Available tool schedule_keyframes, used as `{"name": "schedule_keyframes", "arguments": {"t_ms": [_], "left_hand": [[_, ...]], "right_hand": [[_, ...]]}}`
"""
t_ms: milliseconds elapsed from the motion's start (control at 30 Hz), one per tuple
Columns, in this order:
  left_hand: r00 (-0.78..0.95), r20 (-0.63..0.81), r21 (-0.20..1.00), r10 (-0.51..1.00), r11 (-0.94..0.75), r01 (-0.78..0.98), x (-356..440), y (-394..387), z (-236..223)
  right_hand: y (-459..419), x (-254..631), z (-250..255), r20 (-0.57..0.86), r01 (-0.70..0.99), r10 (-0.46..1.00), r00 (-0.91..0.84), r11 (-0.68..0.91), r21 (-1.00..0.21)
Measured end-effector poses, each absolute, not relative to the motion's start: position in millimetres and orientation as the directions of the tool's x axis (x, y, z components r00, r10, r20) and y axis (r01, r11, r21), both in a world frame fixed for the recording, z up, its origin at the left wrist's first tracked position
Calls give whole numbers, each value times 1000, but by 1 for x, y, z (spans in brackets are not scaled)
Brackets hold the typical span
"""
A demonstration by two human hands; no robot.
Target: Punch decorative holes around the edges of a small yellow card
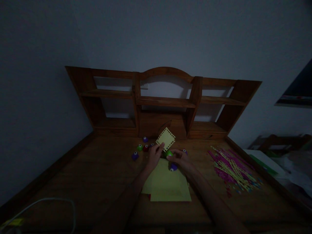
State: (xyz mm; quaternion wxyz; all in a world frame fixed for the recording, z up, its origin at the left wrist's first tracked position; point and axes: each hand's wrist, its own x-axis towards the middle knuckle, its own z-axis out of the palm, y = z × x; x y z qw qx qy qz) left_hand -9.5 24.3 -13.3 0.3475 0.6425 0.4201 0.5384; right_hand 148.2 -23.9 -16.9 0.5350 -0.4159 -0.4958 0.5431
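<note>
My left hand (pixel 154 156) pinches a small yellow paper card (pixel 166 139) whose edges carry a row of punched holes. My right hand (pixel 181 159) is closed around a green craft punch (pixel 169 153), right by the card's lower corner; whether the paper sits in its slot I cannot tell. Below the hands, a purple craft punch (pixel 173 167) rests on larger yellow sheets (pixel 168 185) stacked on the desk. Left of my left hand stand a red punch (pixel 145 148), another green punch (pixel 139 147) and a few purple punches (pixel 135 155).
On the right of the wooden desk (pixel 102 182) lies a heap of punched yellow strips (pixel 232 169) over pink material (pixel 221 174), with small paper bits around. A wooden shelf unit (pixel 165 102) lines the back. A white cable (pixel 53 199) curves at the lower left.
</note>
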Motion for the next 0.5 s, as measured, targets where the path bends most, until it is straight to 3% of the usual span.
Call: {"name": "schedule_keyframes", "arguments": {"t_ms": [167,333,500], "left_hand": [[29,362,927,932,-363,91,-14,26,-9],[7,366,926,931,-365,93,-15,29,-11],[18,373,923,928,-373,93,-15,31,-16]], "right_hand": [[-23,148,-15,85,-181,995,-46,75,-981],[-18,152,-17,60,-310,998,25,65,-949],[-11,163,-22,91,-119,973,213,118,-986]]}}
